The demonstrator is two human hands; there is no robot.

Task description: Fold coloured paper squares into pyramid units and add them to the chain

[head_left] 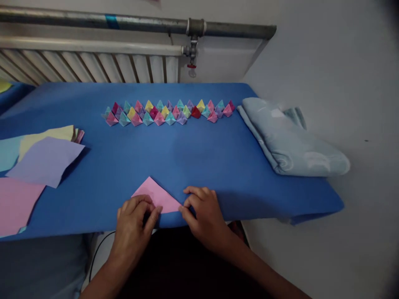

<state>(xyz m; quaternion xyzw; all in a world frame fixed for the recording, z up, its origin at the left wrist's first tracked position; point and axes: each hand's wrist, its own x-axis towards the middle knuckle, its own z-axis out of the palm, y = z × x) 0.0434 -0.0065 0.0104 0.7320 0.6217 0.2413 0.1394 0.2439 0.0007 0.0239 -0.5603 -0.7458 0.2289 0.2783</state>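
Observation:
A pink paper (160, 197), folded to a triangle, lies at the front edge of the blue-covered table (199, 158). My left hand (135, 220) rests on its left part, fingers curled and thumb on the paper, covering that corner. My right hand (202, 211) pinches the paper's right corner between thumb and index finger. Farther back, small folded paper pieces (170, 118) in several colours stand in rows.
At the left lie loose sheets: purple (46, 160), pink (20, 203), yellow and light blue. A folded grey-green blanket (293, 143) sits at the right by the wall. Behind the table are a white radiator (93, 66) and a metal pipe (149, 24) with a valve.

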